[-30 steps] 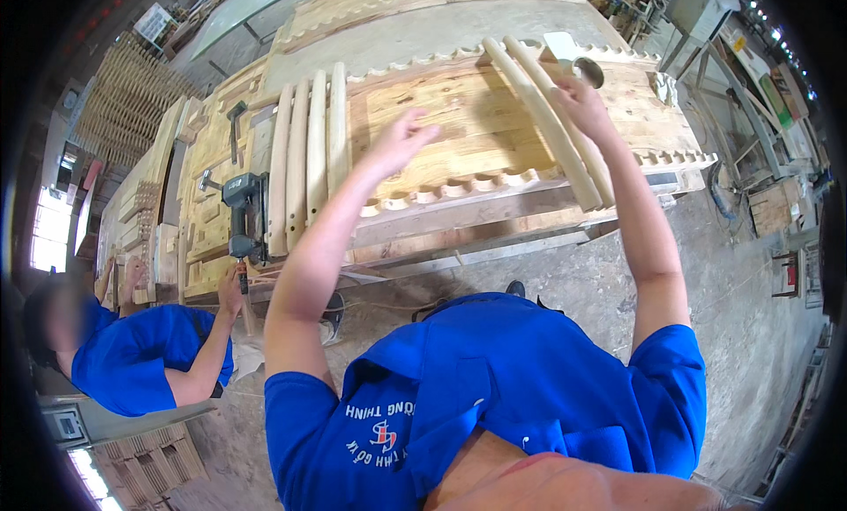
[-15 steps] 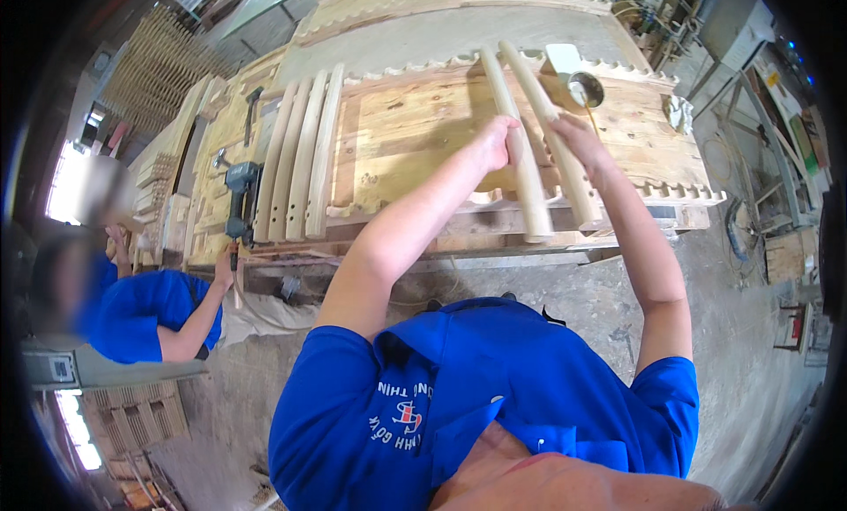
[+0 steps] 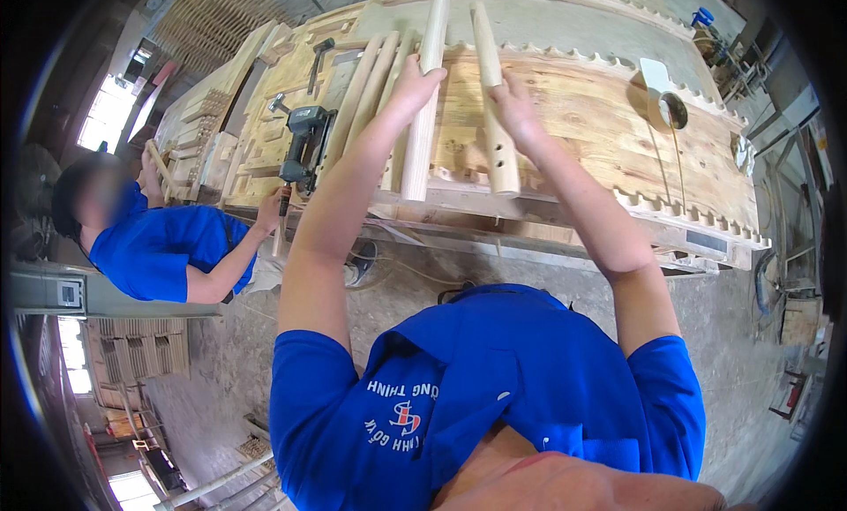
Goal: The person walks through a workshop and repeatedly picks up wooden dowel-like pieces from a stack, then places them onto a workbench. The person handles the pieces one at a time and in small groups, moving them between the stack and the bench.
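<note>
My left hand (image 3: 415, 87) is closed round a pale wooden pole (image 3: 425, 140), which slants up to the far edge of the view. In my right hand (image 3: 519, 116) is a second wooden pole (image 3: 487, 48), with two dark holes near its close end. Both poles are apart from each other, over the front part of the wooden worktable (image 3: 573, 123). Left of my left hand lie several similar poles (image 3: 360, 92), partly hidden by my forearm.
A co-worker's hand (image 3: 272, 209) is by a nail gun (image 3: 306, 140) at the table's left. A hammer (image 3: 319, 65) lies beyond it. To the right stand a metal cup (image 3: 672, 114) with a thin stick and a white container (image 3: 655, 74). Notched wooden strips (image 3: 679, 215) edge the table.
Both hands have carried their poles leftward, toward the row of poles. The gap between the two held poles has widened. My view has shifted too.
</note>
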The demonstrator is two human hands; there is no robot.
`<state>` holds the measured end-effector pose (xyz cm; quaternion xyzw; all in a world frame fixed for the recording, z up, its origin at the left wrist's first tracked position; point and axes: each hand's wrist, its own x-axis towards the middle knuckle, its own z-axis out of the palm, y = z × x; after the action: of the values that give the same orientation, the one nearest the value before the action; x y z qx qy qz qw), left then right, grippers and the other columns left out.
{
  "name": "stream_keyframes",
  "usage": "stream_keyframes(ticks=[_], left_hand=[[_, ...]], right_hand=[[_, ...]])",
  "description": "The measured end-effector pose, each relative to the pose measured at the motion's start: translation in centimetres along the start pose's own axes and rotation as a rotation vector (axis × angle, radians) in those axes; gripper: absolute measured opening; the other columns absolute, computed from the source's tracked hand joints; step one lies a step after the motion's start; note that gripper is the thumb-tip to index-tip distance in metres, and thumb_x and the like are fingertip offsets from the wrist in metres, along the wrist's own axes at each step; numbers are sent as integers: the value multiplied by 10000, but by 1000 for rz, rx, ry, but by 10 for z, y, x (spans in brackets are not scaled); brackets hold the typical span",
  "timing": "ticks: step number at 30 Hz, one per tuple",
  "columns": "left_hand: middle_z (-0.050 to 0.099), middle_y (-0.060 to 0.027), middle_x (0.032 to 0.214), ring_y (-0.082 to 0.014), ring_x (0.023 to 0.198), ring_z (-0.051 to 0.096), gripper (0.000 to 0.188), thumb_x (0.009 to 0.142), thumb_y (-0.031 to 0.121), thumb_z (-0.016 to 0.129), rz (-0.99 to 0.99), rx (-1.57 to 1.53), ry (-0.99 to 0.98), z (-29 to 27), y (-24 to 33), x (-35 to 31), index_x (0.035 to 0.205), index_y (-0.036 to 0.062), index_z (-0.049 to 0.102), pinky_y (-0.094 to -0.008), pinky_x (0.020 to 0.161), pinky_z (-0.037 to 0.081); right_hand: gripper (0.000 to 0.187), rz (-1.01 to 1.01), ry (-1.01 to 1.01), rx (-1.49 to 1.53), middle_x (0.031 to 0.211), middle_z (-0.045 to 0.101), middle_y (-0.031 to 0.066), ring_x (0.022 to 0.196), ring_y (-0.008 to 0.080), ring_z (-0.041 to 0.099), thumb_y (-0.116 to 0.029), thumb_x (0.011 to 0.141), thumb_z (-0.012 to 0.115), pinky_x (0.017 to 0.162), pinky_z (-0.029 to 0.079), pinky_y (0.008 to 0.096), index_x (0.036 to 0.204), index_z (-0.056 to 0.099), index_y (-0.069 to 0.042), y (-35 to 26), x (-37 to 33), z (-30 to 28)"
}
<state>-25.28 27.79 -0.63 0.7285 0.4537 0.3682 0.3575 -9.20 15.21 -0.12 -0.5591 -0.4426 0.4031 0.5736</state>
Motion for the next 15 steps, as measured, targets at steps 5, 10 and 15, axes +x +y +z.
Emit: stream_keyframes(ticks=[5, 10, 15], left_hand=[[571, -246, 1094, -354, 1044, 551, 580, 800, 406, 497, -101, 437, -92, 19, 3, 10, 1192, -14, 422, -456, 941, 362], [595, -190, 1079, -324, 1091, 511, 500, 833, 378, 434, 29, 882, -225, 28, 7, 1, 1156, -3, 459, -485, 928, 366], [606, -179, 1044, -316, 1049, 530, 483, 846, 321, 439, 219, 958, -309, 29, -13, 5, 1244, 49, 413, -505, 917, 371]], right_hand=[[627, -211, 112, -107, 1230, 453, 287, 1197, 356, 421, -211, 832, 475, 1001, 330, 367, 1343, 231, 60, 46, 29, 43], [722, -6, 155, -383, 1241, 440, 314, 1181, 370, 446, -286, 811, 519, 987, 355, 371, 1365, 189, 39, 65, 36, 53], [736, 72, 22, -521, 1045, 559, 204, 924, 289, 577, -302, 808, 564, 807, 454, 344, 1378, 192, -20, 63, 31, 36]])
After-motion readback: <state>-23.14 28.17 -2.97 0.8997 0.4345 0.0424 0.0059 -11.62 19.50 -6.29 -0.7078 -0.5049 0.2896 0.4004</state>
